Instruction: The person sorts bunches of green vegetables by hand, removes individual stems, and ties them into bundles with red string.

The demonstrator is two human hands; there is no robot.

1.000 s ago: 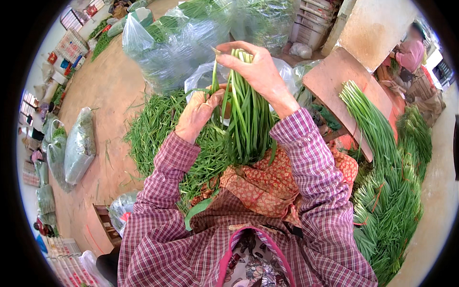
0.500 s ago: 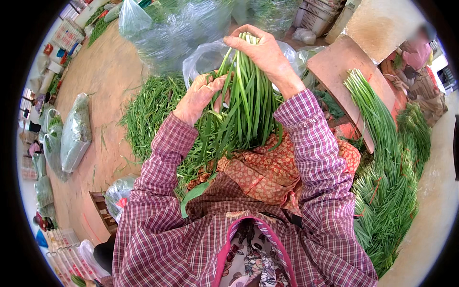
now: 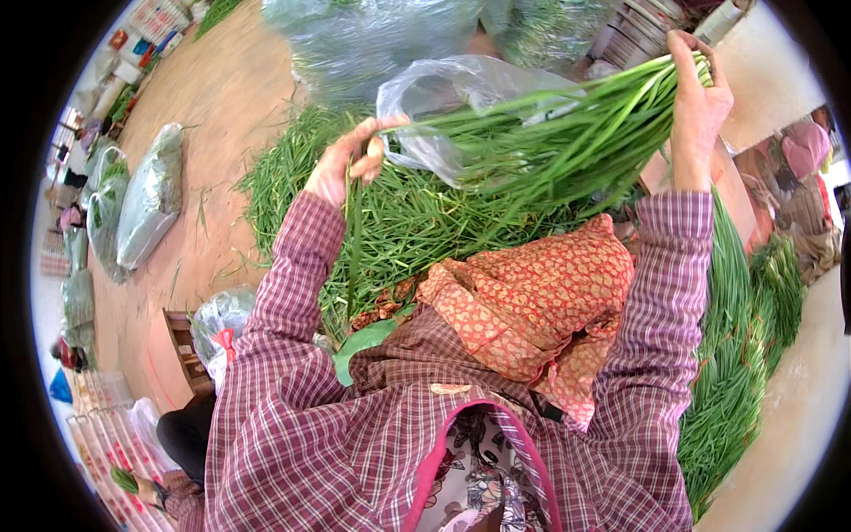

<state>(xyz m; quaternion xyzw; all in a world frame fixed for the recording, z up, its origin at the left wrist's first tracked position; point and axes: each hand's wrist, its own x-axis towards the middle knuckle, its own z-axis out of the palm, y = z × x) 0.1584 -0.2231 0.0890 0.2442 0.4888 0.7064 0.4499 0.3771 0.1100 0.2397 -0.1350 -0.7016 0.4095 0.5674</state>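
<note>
My right hand (image 3: 698, 106) is raised at the upper right and grips the cut ends of a long bunch of green chive stalks (image 3: 567, 142). The bunch slants down to the left, its leafy tips pointing into a clear plastic bag (image 3: 443, 106). My left hand (image 3: 350, 160) pinches the rim of that bag and also holds a single green leaf (image 3: 355, 257) that hangs straight down. Both arms wear a plaid red shirt. A red patterned cloth (image 3: 532, 301) lies over my lap.
A loose heap of green stalks (image 3: 292, 186) covers the floor ahead. A long laid-out row of stalks (image 3: 736, 355) runs along my right. Filled clear bags (image 3: 146, 199) lie on the brown floor to the left, larger ones (image 3: 372, 35) ahead. Another person (image 3: 802, 177) sits at far right.
My right hand has swung up and to the right, tilting the bunch from upright to slanted. My left hand has moved left and taken the rim of the clear bag.
</note>
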